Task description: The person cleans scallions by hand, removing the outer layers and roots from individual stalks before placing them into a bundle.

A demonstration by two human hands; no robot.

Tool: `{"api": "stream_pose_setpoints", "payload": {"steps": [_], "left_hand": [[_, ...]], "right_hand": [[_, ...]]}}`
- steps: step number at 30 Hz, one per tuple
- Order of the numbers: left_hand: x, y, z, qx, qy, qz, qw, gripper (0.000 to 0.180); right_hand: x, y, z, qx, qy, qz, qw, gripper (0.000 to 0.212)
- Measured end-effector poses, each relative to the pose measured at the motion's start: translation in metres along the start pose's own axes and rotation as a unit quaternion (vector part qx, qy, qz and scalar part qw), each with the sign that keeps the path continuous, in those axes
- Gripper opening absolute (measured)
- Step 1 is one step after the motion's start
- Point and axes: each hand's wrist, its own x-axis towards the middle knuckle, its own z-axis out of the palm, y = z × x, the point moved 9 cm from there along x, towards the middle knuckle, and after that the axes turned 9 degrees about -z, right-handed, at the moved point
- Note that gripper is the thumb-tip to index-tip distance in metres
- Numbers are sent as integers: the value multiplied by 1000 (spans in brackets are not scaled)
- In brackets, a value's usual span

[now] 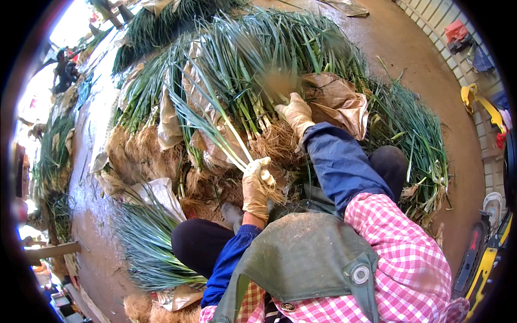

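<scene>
My left hand (pixel 255 188), in a tan glove, is closed round a few green onions (pixel 232 132) close to their root ends. Their white stems and long green leaves slant up and left, and pale roots hang below my fingers. At the right side of the big heap of green onions (pixel 253 59), my right hand (pixel 297 114), gloved alike, has its fingers curled on stems just above the brown roots (pixel 276 141). Its fingertips are partly hidden among the stalks. A crumpled brown paper sheet (pixel 344 105) lies beside my right hand.
More green onions (pixel 412 140) lie to the right, and another bundle (pixel 151 242) sits at my left knee. Further bundles (pixel 54 145) line the far left across the wet floor (pixel 99 226). Yellow-and-black equipment (pixel 482 269) stands by the tiled wall (pixel 439 40) at right.
</scene>
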Motion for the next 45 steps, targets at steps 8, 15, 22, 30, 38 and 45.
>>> {"api": "stream_pose_setpoints", "payload": {"steps": [8,15,22,30,38,45], "left_hand": [[16,-12,10,-6,8,-23,1000,21],[21,-9,13,-6,19,-9,1000,21],[16,-8,29,-27,20,-10,999,19],[19,-2,14,-62,-6,-4,998,19],[15,-7,24,-62,-24,8,998,19],[10,1,19,-42,0,-5,999,18]], "right_hand": [[33,-36,-13,-190,40,-89,977,36],[68,-43,-49,67,11,-36,997,23],[56,-73,-129,539,-70,-112,832,22],[-11,-117,-309,489,-25,-250,835,31],[-150,236,-509,-576,87,19,812,48],[-27,56,-177,-19,-109,24,994,31]]}}
